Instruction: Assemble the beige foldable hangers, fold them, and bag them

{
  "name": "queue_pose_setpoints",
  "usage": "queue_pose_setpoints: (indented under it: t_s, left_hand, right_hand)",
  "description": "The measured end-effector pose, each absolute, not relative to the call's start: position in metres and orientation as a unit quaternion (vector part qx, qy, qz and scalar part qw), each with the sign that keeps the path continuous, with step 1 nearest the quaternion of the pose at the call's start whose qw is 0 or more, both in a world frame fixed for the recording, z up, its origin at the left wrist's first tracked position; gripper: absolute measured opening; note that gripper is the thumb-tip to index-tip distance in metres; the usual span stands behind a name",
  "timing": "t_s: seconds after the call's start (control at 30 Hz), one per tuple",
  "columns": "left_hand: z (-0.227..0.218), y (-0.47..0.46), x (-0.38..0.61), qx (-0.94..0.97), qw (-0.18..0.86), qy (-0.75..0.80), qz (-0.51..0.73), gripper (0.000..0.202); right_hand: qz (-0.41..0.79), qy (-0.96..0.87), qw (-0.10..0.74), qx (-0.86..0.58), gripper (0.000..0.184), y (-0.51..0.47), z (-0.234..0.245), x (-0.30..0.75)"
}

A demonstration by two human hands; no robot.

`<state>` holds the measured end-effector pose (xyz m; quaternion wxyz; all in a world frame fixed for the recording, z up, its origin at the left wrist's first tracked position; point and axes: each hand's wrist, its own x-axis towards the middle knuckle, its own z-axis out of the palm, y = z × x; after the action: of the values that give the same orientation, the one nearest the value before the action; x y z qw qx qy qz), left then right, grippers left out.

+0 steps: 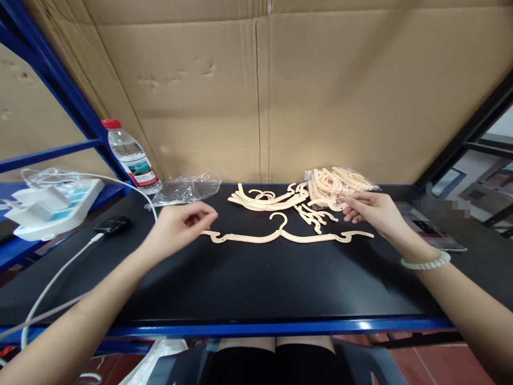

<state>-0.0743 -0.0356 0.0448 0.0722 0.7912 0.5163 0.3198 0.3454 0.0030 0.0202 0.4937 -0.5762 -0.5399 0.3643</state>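
A cream folding clothes hanger [256,238] lies spread out on the black tabletop, its hook pointing away from me. My left hand [178,227] is over the hanger's left end, thumb and fingertips pressed together with nothing showing between them; it hides that tip. My right hand [371,211] is beyond the hanger's right end, fingers loosely bent and apart, close to a clear bag of hanger parts [336,182]. Behind the hanger sit a stack of curved hanger arms [266,203] and a small heap of short hanger pieces [315,216].
At the left are a water bottle [134,163], a crumpled clear bag [188,188], a white power strip [60,208] and a black device [113,225] on a white cable. A flat dark item [428,230] lies at the right. Cardboard [200,96] closes off the back.
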Motion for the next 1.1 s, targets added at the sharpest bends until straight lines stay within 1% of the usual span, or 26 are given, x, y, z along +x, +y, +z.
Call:
queue_pose_setpoints:
  t_s: [0.1,0.2,0.3,0.43,0.53,0.6,0.67,0.73,0.8,0.87,0.93,1.0,1.1]
  left_hand:
    - [0.047,-0.02,-0.09,0.691,0.162,0.596,0.376,0.024]
    - [0.046,-0.014,-0.091,0.638,0.216,0.606,0.424,0.023]
    - [0.049,-0.02,-0.072,0.631,0.277,0.575,0.441,0.024]
    - [0.053,-0.038,-0.024,0.615,0.455,0.51,0.394,0.029]
    - [0.05,-0.049,0.011,0.554,0.568,0.458,0.401,0.037]
    - [0.045,-0.052,0.026,0.501,0.601,0.427,0.454,0.031]
    - [0.041,-0.052,0.03,0.467,0.602,0.412,0.5,0.025]
    - [0.039,-0.049,0.025,0.456,0.584,0.415,0.528,0.024]
    - [0.039,-0.043,0.013,0.453,0.559,0.428,0.547,0.027]
    - [0.041,-0.036,0.0,0.446,0.533,0.442,0.567,0.028]
    - [0.043,-0.031,-0.01,0.44,0.508,0.456,0.583,0.03]
    - [0.045,-0.028,-0.016,0.438,0.491,0.463,0.594,0.031]
    - [0.046,-0.028,-0.017,0.44,0.481,0.463,0.601,0.031]
  right_hand:
    - [0.375,-0.534,0.491,-0.577,0.033,0.002,0.022,0.347]
    - [0.411,-0.527,0.498,-0.553,0.035,0.0,0.021,0.344]
    - [0.469,-0.518,0.5,-0.512,0.034,-0.003,0.022,0.333]
    - [0.551,-0.516,0.472,-0.456,0.028,-0.01,0.032,0.295]
    - [0.593,-0.524,0.457,-0.405,0.024,-0.019,0.041,0.255]
    - [0.607,-0.544,0.445,-0.371,0.02,-0.027,0.043,0.23]
    - [0.609,-0.569,0.423,-0.355,0.019,-0.033,0.042,0.211]
    - [0.555,-0.646,0.382,-0.359,0.018,-0.032,0.039,0.199]
    - [0.447,-0.734,0.347,-0.375,0.025,-0.021,0.035,0.195]
    - [0.352,-0.78,0.341,-0.388,0.032,-0.001,0.033,0.197]
    - [0.279,-0.805,0.345,-0.395,0.022,0.023,0.031,0.202]
    - [0.215,-0.829,0.329,-0.397,0.014,0.044,0.029,0.206]
    - [0.156,-0.86,0.29,-0.39,0.01,0.063,0.024,0.207]
